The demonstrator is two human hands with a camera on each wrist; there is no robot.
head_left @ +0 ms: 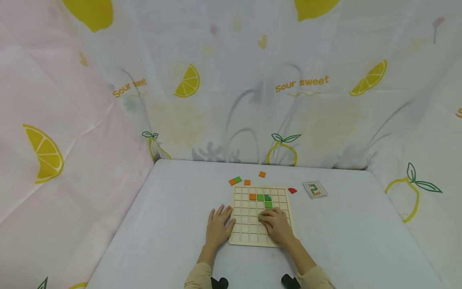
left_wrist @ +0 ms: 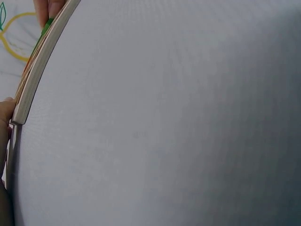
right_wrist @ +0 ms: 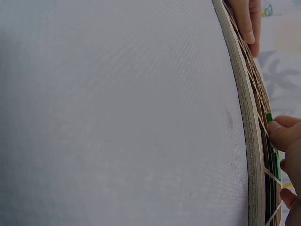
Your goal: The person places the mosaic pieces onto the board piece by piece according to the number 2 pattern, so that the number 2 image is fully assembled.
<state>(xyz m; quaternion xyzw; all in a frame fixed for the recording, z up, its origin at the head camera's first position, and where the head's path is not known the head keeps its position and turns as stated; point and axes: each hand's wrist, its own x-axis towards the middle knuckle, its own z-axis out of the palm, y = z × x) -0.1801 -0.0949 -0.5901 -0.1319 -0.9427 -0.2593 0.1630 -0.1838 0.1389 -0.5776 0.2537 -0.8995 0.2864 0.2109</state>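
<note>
A pale wooden grid board lies on the white table. My right hand is over its right half, thumb and fingertips pinching a small green tile down at the grid. In the right wrist view this green tile shows at the fingertips, close to the board's surface. At the board's left edge, my left hand rests with fingers extended, thumb on the rim. Above the right hand, an orange square, a green square and a dark green rounded tile form a row, with another green square below.
Behind the board lie an orange tile, a second orange tile and an adjoining orange-and-green pair. A red rounded tile is near the board's far right corner, with a pattern card further right. Printed cloth hangs around the table.
</note>
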